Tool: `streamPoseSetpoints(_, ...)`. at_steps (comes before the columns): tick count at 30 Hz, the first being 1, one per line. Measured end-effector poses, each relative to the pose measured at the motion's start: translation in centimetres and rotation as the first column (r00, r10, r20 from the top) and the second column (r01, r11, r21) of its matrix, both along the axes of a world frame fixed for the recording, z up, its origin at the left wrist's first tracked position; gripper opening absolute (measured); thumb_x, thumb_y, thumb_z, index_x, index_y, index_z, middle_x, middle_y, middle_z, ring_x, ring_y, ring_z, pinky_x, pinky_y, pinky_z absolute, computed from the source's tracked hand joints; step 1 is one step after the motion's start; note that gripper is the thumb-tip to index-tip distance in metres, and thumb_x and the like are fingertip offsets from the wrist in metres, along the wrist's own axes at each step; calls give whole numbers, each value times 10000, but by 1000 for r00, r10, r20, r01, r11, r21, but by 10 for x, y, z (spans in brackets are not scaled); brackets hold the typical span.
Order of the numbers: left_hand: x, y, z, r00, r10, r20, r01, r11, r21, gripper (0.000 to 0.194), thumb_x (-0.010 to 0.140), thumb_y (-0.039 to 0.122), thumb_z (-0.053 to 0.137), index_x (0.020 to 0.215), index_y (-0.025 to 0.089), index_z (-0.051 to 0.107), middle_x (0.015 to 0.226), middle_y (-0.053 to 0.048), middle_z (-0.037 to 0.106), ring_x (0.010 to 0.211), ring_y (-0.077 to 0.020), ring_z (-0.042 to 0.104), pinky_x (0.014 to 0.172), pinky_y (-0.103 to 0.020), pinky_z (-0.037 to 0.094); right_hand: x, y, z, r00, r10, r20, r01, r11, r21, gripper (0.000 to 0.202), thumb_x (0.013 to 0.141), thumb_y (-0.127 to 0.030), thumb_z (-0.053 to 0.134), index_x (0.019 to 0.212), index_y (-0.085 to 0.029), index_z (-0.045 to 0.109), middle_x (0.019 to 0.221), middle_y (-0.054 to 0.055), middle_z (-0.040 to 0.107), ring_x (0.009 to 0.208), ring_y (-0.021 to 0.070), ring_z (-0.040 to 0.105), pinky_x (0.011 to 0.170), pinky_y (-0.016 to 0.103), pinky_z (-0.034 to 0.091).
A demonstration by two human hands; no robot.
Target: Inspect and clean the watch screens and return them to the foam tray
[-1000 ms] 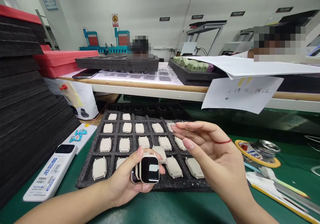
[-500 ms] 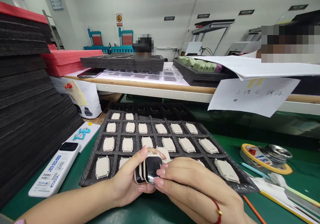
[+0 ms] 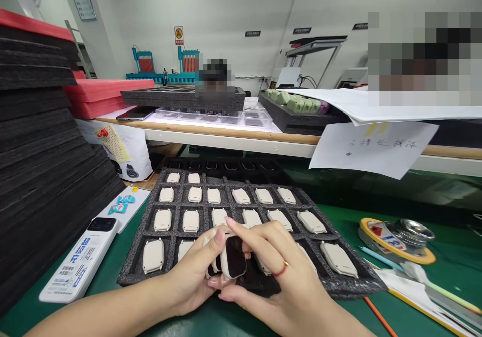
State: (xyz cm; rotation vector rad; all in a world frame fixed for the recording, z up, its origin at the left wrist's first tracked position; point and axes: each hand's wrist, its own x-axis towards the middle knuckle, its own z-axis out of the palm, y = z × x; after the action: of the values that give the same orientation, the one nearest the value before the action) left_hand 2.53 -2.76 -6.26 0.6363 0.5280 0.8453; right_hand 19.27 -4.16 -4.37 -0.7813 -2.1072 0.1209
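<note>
Low in the middle, my left hand [image 3: 194, 276] is closed around a small stack of cream watch cases with dark glass faces. The front watch case [image 3: 235, 257] has its dark face turned toward the right. My right hand [image 3: 278, 271] spans this front case, index finger at its top and thumb near its bottom edge. Just beyond my hands lies a black foam tray [image 3: 130, 261], its pockets holding rows of cream watch cases, such as the watch case [image 3: 153, 255] at front left. My hands cover part of the tray's front row.
Left stands a tall stack of black foam sheets [image 3: 33, 176]; near it lies a white box with blue print [image 3: 79, 261]. At right are a tape roll [image 3: 376, 239], a blue pen [image 3: 380, 257] and an orange stick [image 3: 378, 317]. A shelf edge [image 3: 233, 138] crosses behind the tray.
My right hand has turned, its fingertips moving from the stack's right edge to the front case's top and bottom. That case now faces further right. The view has shifted slightly.
</note>
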Motion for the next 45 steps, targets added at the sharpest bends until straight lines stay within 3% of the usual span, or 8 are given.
streamPoseSetpoints(4,1,0,0,1000,17,-4,-17,999,-28,459,705,545,816,857,142,656,582,43,536,422,-10,301,425,-143,217,2,4,-3,993,53,-104,-75,971,-226,615,755,-226,836,1301,-270,557,915,8,611,832,164,608,728,271,554)
streamPoseSetpoints(8,-1,1,-2,998,66,7,-64,985,-159,471,670,544,842,770,125,651,436,73,425,403,-15,291,414,-121,209,5,7,4,983,45,-177,-93,958,-273,556,739,-166,821,1228,-285,585,1020,3,659,917,164,631,817,271,536)
streamPoseSetpoints(11,-2,1,-1,995,97,2,-94,966,-242,492,580,497,910,774,122,656,495,36,529,413,-11,349,391,-100,201,5,9,6,985,51,-163,-100,946,-308,560,738,-116,798,1230,-285,592,1080,17,671,980,180,639,861,286,540)
streamPoseSetpoints(19,-1,1,5,993,107,-51,-117,957,-266,579,533,494,929,889,84,730,789,-103,728,429,-16,457,351,-99,240,7,9,3,982,87,-165,-133,947,-292,688,774,-79,757,1373,-295,496,1145,36,656,1009,176,631,857,281,560)
streamPoseSetpoints(26,0,-1,3,995,99,-27,-102,969,-226,493,576,476,916,834,102,727,663,-26,662,407,1,419,373,-97,271,11,8,4,987,110,-114,-137,956,-259,659,778,-138,793,1364,-254,515,1155,64,638,1004,189,631,877,311,555)
streamPoseSetpoints(35,1,1,4,997,72,-35,-78,969,-234,511,578,478,916,853,109,695,681,-30,658,427,-7,439,365,-92,231,10,8,6,993,86,-81,-101,976,-192,568,803,-191,780,1324,-251,560,1119,70,666,957,196,651,865,343,566)
streamPoseSetpoints(40,0,0,2,996,70,-47,-78,976,-201,476,633,475,891,861,120,669,587,24,553,451,-15,416,383,-89,223,11,9,6,993,77,-94,-90,986,-139,535,797,-194,773,1297,-245,590,1075,59,689,912,185,661,854,343,562)
streamPoseSetpoints(45,-1,1,3,991,125,42,-115,975,-188,314,708,308,857,839,137,629,652,35,548,443,-3,368,370,-97,209,25,23,11,988,-109,-112,90,983,-161,443,760,-216,765,1188,-233,647,1057,47,717,962,209,683,845,324,560)
